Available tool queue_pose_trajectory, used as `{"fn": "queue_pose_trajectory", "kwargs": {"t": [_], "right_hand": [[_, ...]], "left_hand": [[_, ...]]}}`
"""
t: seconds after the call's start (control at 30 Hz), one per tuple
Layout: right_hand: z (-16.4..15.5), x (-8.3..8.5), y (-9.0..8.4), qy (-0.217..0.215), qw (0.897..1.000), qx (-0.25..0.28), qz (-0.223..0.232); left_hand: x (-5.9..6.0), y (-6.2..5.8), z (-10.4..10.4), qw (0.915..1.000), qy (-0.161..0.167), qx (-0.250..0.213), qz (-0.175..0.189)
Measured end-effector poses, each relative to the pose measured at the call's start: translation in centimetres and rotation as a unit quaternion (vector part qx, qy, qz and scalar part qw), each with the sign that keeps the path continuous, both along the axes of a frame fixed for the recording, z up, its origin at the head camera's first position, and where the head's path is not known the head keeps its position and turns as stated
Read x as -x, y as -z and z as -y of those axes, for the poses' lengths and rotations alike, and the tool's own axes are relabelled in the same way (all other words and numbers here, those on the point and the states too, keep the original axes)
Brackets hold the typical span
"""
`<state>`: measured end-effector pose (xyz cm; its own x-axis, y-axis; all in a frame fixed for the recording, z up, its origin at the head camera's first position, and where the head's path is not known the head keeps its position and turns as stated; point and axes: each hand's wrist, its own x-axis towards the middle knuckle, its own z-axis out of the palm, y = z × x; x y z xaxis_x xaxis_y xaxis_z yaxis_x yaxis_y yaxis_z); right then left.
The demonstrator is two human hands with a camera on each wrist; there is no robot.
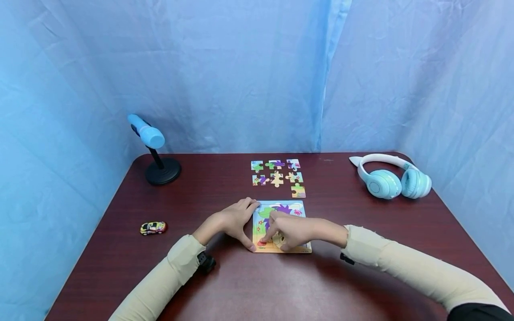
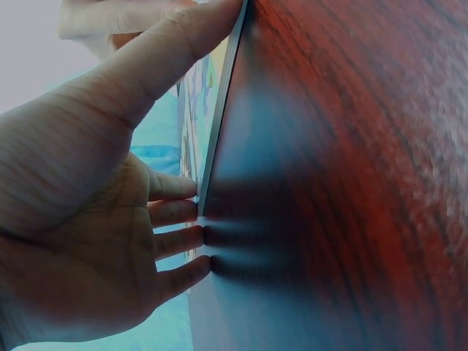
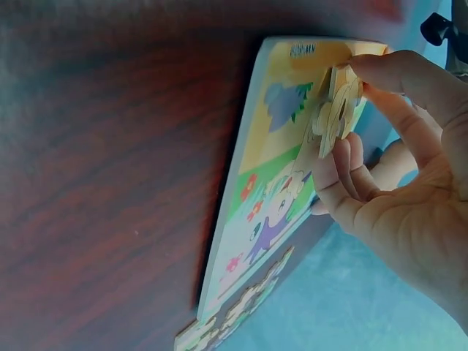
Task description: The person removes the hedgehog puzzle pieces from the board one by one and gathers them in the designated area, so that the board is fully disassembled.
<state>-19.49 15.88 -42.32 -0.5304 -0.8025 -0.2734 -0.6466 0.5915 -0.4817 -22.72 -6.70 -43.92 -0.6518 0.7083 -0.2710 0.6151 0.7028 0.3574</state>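
A colourful puzzle board [image 1: 296,208] lies flat on the dark red table [image 1: 241,285]. My left hand [image 1: 234,220] braces the board's left edge: the thumb lies along the near corner and the straight fingers [image 2: 179,238] touch the thin edge of the board [image 2: 219,110]. My right hand [image 1: 291,232] reaches over the board's near part and pinches a tan puzzle piece [image 3: 336,110], tilted up on its edge above the picture on the board [image 3: 270,190]. In the head view that piece [image 1: 277,241] shows only partly under the fingers.
Several loose puzzle pieces [image 1: 277,176] lie in rows just beyond the board. Pale blue headphones [image 1: 391,180] sit at the far right, a small toy car [image 1: 153,228] at the left, and a blue tube on a black stand [image 1: 154,154] at the far left corner. Blue cloth surrounds the table.
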Motion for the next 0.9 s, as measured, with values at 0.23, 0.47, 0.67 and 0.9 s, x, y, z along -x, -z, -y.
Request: {"fn": "queue_pose_trajectory", "kwargs": {"t": [0.23, 0.47, 0.67, 0.9], "right_hand": [[-0.8, -0.3, 0.7, 0.009, 1.000, 0.016, -0.004], [-1.5, -0.4, 1.3, 0.000, 0.999, 0.042, -0.030], [-2.0, -0.4, 1.4, 0.010, 0.998, 0.041, -0.050], [-2.4, -0.4, 1.0, 0.017, 0.999, 0.021, -0.040]], "left_hand": [[-0.1, -0.2, 0.0, 1.0000, 0.001, 0.000, -0.002], [-0.1, -0.2, 0.0, 0.9999, 0.006, 0.004, -0.009], [-0.1, -0.1, 0.0, 1.0000, 0.003, 0.003, -0.004], [-0.1, -0.1, 0.1, 1.0000, 0.000, 0.004, 0.002]]}}
